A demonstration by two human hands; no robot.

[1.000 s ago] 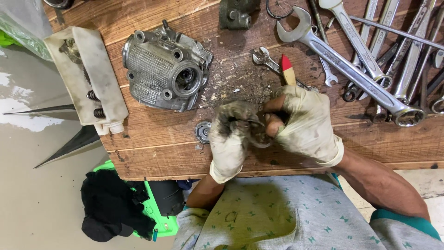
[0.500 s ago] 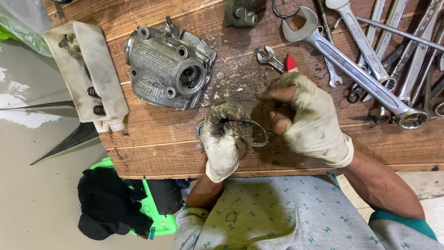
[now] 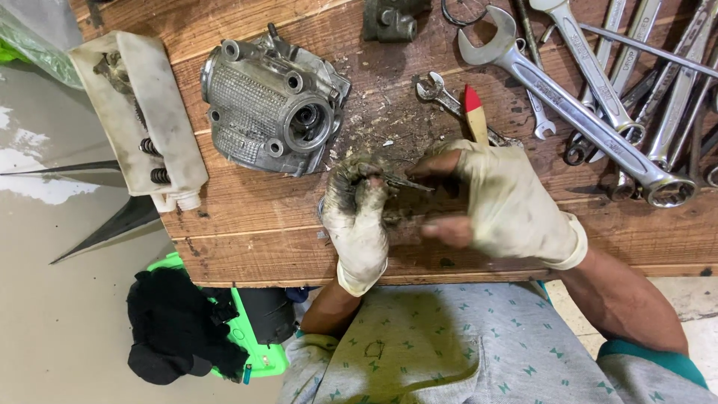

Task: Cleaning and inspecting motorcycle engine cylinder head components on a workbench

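Observation:
My left hand (image 3: 357, 217), in a very dirty glove, is closed around a small grimy part that its fingers mostly hide. My right hand (image 3: 502, 202), in a cleaner pale glove, grips a tool with a pale wooden handle with a red end (image 3: 473, 112), which sticks out above the hand. A thin metal tip (image 3: 410, 182) runs from the right hand to the part in the left hand. Both hands hover over a wooden bench (image 3: 254, 232), above a patch of scraped debris (image 3: 374, 127).
A grey metal engine cylinder head (image 3: 273, 105) lies left of the hands. A dirty white tray (image 3: 138, 120) with springs overhangs the bench's left edge. Several spanners (image 3: 583, 105) lie at the right. A small dark metal part (image 3: 393, 19) sits at the top. Below are a black cloth (image 3: 176, 329) and a green object (image 3: 250, 352).
The hands have shifted slightly apart and upward in view as the camera moved closer. The wire-like ring seen by the left hand earlier no longer shows.

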